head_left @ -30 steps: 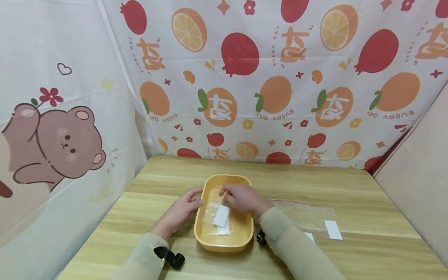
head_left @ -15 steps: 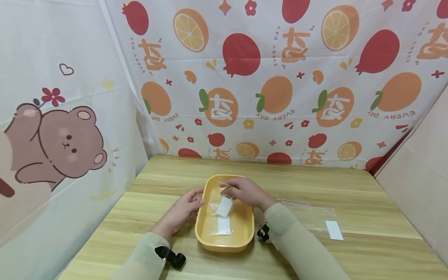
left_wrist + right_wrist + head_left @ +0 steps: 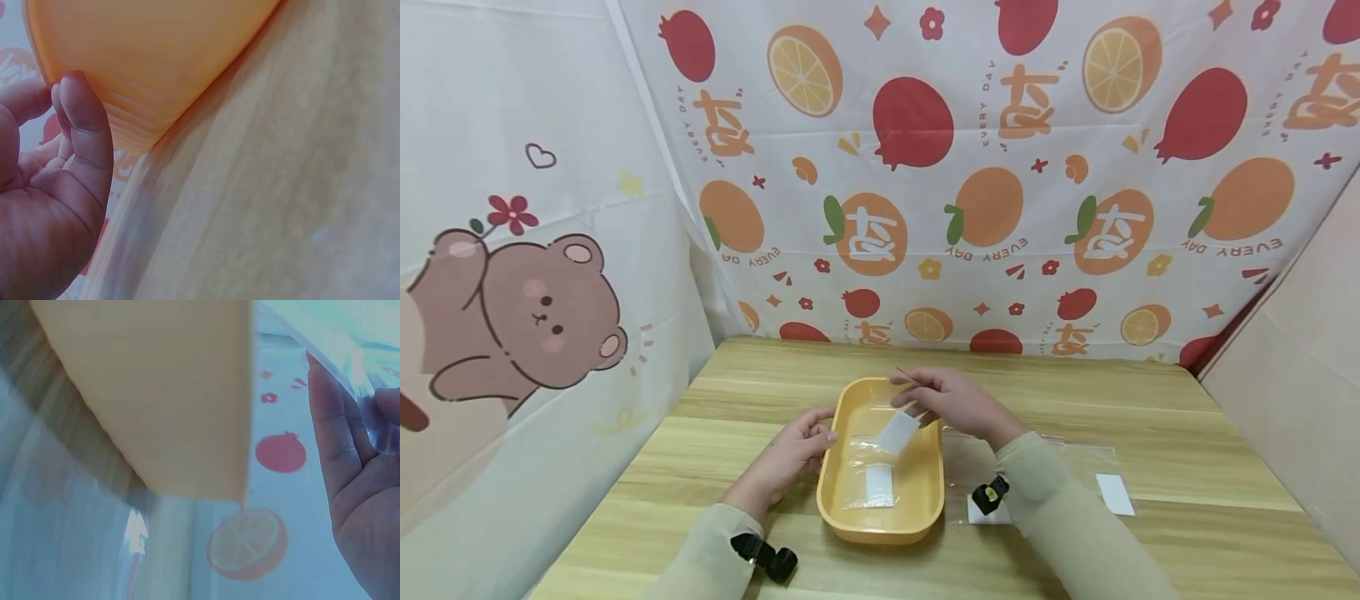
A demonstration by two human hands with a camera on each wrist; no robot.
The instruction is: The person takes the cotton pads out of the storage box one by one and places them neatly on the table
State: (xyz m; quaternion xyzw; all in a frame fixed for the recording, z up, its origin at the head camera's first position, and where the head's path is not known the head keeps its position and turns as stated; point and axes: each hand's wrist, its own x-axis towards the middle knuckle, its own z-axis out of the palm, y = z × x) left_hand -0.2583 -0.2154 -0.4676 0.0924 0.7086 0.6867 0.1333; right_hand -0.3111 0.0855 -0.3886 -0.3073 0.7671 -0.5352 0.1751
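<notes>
A yellow plastic tray (image 3: 880,533) stands on the table. My left hand (image 3: 793,454) holds its left rim; in the left wrist view the thumb (image 3: 84,103) lies against the outer wall by the edge. Over the tray's far right side, my right hand (image 3: 958,404) pinches a clear zip bag (image 3: 898,432) with a white label, the bag tilted and hanging down into the tray. The right wrist view has its shiny film (image 3: 350,362) between thumb and fingers. A second clear bag with a white label (image 3: 879,486) lies flat on the tray's bottom.
Right of the tray, clear zip bags with white labels (image 3: 1116,493) lie on the wooden table (image 3: 1187,433), partly under my right forearm. Each wrist wears a black strap camera (image 3: 775,562). A fruit-print cloth (image 3: 940,208) hangs behind the table.
My right hand has moved up and to the right, drawing the held bag off the one beneath it. The left hand stays at the tray's rim.
</notes>
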